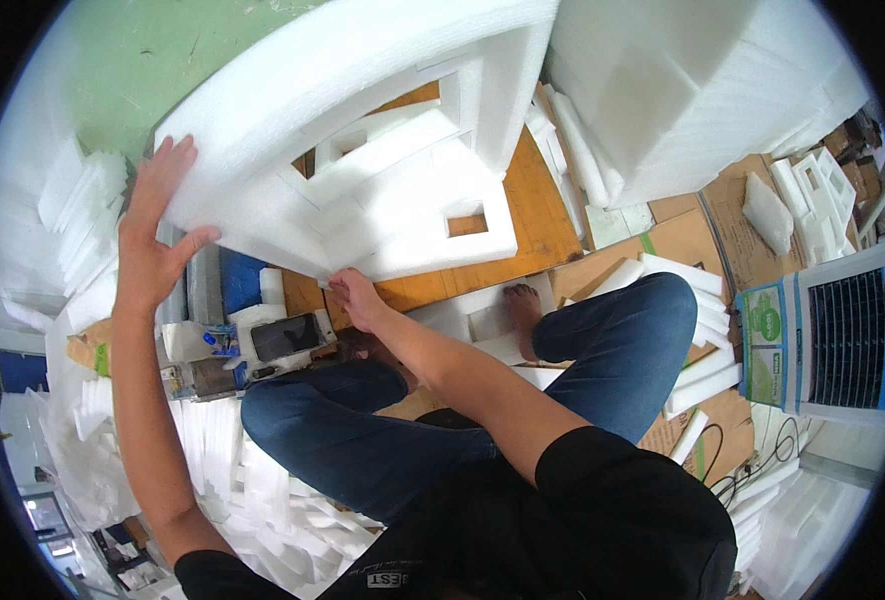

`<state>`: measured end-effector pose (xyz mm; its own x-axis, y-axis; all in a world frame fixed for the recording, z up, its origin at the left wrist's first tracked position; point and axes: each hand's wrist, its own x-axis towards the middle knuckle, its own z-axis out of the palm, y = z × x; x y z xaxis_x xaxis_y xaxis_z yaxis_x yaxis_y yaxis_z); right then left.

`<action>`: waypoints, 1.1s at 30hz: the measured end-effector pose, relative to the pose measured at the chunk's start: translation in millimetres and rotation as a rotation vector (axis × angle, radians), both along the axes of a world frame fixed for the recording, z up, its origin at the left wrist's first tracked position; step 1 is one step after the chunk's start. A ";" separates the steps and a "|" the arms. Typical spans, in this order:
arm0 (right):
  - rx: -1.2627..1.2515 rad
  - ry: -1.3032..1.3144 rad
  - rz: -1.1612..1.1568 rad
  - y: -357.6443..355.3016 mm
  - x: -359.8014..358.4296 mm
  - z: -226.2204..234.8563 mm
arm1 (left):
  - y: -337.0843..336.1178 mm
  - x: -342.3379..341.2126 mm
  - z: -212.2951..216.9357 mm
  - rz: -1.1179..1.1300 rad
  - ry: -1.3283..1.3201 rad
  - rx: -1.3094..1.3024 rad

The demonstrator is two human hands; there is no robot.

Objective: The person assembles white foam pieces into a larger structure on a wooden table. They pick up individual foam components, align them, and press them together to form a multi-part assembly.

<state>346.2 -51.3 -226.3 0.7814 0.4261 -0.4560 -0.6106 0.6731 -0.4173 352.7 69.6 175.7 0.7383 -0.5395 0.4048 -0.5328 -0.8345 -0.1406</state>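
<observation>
Nearest the lens, my black short-sleeved shirt (563, 530) fills the lower edge, and beyond it my crossed legs in blue jeans (483, 400), with one bare foot (523, 310) resting on a flat white foam offcut (483, 320). Beside my left knee lie a dark rectangular phone (285, 336) and a small clutter of tools. Loose white foam scraps (253, 500) heap up along my left side, near the thigh. To my right stands a white and blue box-shaped air cooler with a dark slatted grille (833, 335), on flattened brown cardboard sheets (723, 230). A tall stack of white foam blocks (683, 90) rises at upper right, just beside the piece I hold. An orange-brown wooden board (533, 215) shows beneath the work, and a green floor (133, 70) at upper left.

A large white foam panel with rectangular cut-outs (363, 110) is raised in front of me, tilted, over the board. My left hand (158, 230) lies flat against its left edge, fingers spread upward, thumb hooked under the edge, arm stretched nearly straight. My right hand (358, 297) pinches the lower corner, fingers closed narrowly on the foam, forearm crossing above my lap. Stepped white foam inserts (413, 190) sit within the panel's openings.
</observation>
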 end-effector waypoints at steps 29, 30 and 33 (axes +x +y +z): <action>-1.974 -0.824 -0.064 -336.4 249.0 411.0 | 27.3 5.4 -37.9 -0.060 0.052 -0.228; -1.819 -0.737 0.120 -316.7 233.5 414.1 | 33.5 -0.1 -32.0 -0.041 0.036 -0.198; -1.675 -0.758 0.206 -315.9 230.0 400.9 | 37.2 8.5 -19.0 -0.032 0.110 -0.236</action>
<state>576.2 -367.2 174.6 0.9959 0.0572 -0.0698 -0.0054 -0.7344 -0.6787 361.1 106.8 156.7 0.7692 -0.4633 0.4402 -0.5605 -0.8199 0.1166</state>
